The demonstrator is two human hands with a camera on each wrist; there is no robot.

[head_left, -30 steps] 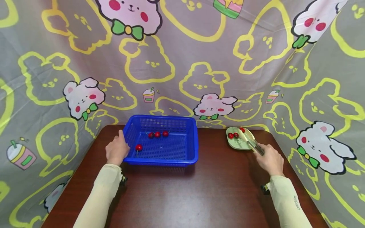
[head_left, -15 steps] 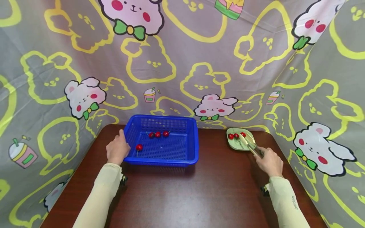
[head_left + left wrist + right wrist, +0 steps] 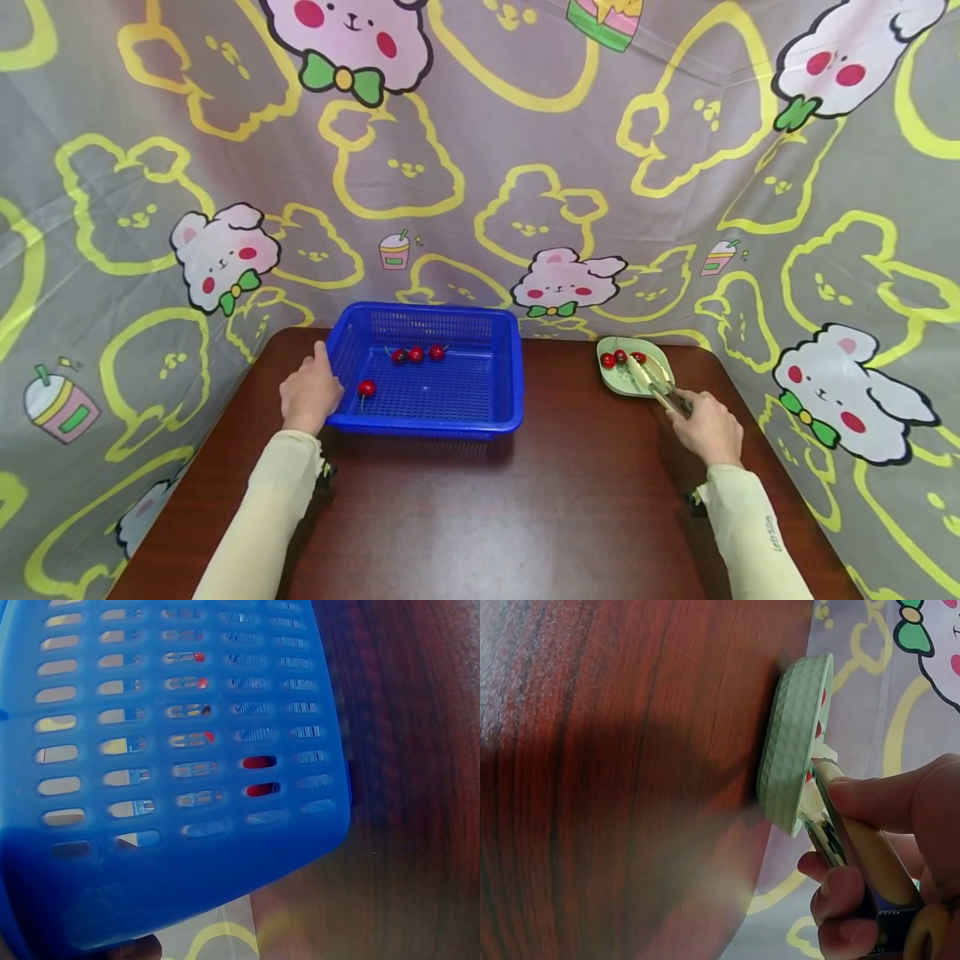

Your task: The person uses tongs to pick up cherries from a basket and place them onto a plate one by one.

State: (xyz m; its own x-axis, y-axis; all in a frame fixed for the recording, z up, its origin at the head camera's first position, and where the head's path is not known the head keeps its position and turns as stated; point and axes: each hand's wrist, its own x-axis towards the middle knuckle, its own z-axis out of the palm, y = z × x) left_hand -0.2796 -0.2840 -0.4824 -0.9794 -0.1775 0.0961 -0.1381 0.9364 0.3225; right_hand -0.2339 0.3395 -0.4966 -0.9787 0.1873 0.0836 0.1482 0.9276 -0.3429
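In the head view my left hand point(image 3: 311, 392) grips the left rim of a blue plastic basket point(image 3: 427, 428). Inside the basket lie several red cherries point(image 3: 367, 388), most in a row towards the back. My right hand point(image 3: 708, 429) holds metal tongs point(image 3: 661, 392) whose tips reach down into a pale green bowl point(image 3: 624, 388). The tongs' arms stand apart. Between and beside their tips lie three cherries point(image 3: 608, 360) in the bowl. From the right wrist view, the thumb and fingers close round the tongs point(image 3: 870, 859), and the bowl's faceted side point(image 3: 791, 742) shows.
Both containers stand towards the back of a dark brown wooden table point(image 3: 480, 517). A grey curtain point(image 3: 465, 150) with yellow outlines and rabbit faces hangs behind the table and on both sides. The bowl is close to the table's back right corner.
One cherry at the tongs has shifted slightly towards the front of the bowl. The tongs' arms have spread, and their tips sit a little lower. My left hand and the basket have stayed put.
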